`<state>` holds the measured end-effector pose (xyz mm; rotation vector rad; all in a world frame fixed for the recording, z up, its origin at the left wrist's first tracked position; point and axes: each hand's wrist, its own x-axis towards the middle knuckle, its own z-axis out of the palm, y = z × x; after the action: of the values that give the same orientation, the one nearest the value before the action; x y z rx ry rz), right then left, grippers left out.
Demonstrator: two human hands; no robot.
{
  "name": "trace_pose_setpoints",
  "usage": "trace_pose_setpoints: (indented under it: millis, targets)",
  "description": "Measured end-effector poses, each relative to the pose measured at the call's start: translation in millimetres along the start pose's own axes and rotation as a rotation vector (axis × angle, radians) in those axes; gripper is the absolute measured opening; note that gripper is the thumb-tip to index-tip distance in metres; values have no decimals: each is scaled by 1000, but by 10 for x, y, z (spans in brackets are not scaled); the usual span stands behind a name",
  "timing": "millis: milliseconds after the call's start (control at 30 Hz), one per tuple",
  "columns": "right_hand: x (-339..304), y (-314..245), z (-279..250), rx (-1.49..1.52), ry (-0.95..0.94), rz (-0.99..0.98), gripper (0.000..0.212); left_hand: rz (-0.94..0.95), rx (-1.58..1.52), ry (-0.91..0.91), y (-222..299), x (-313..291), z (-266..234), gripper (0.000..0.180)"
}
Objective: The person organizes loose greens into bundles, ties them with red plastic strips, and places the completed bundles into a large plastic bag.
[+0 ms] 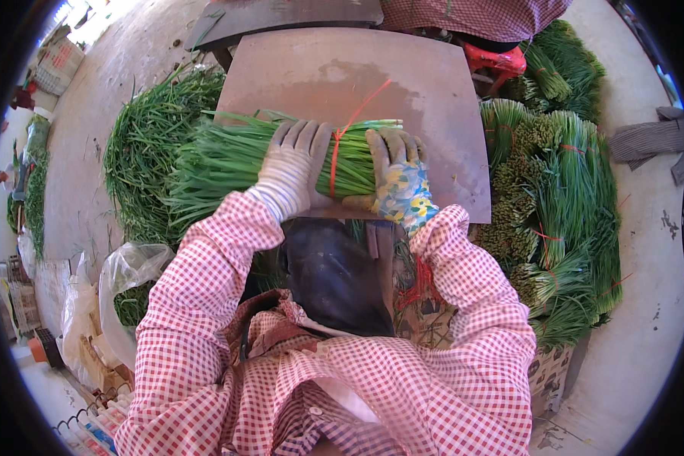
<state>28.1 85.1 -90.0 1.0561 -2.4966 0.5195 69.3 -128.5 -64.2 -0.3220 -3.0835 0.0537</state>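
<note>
A thick bunch of long green chives (224, 163) lies across the brown tabletop (444, 91) in front of me, leaf tips to the left, pale cut ends to the right. An orange-red tie (334, 159) goes round it, one loose end sticking up toward the far right. My left hand (295, 156), in a dirty glove with a striped cuff, grips the bunch just left of the tie. My right hand (395, 163), in a glove with a blue and yellow floral cuff, closes round the cut-end side. The undersides of both hands are hidden.
Loose chives (148, 144) are heaped left of the table. Tied bundles (566, 190) are stacked at the right. Red ties (424, 285) hang by my right forearm. A clear plastic bag (133, 266) stands at the left. A red stool (498, 61) is beyond the table.
</note>
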Motion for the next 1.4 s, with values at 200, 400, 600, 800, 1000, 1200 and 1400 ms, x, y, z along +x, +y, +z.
trace_pose_setpoints:
  millis: [200, 400, 600, 800, 1000, 1200, 1400]
  targets:
    - [134, 232, -165, 166, -151, -46, 111, -68, 28, 155, 164, -69, 177, 122]
    - [806, -20, -741, -423, -95, -378, 73, -106, -79, 97, 224, -241, 42, 126]
    - [785, -54, -840, -34, -209, -276, 28, -106, -29, -207, 218, -182, -559, 132]
    - [414, -135, -645, 538, -114, -92, 18, 27, 110, -64, 261, 99, -293, 121]
    - [820, -6, -814, -99, -40, -151, 58, -5, -71, 200, 400, -192, -45, 114]
    - [1074, 122, -571, -385, -462, -327, 27, 39, -232, 107, 319, -280, -232, 115]
    - [691, 161, -600, 462, -264, -294, 22, 236, -143, 356, 201, -83, -331, 108]
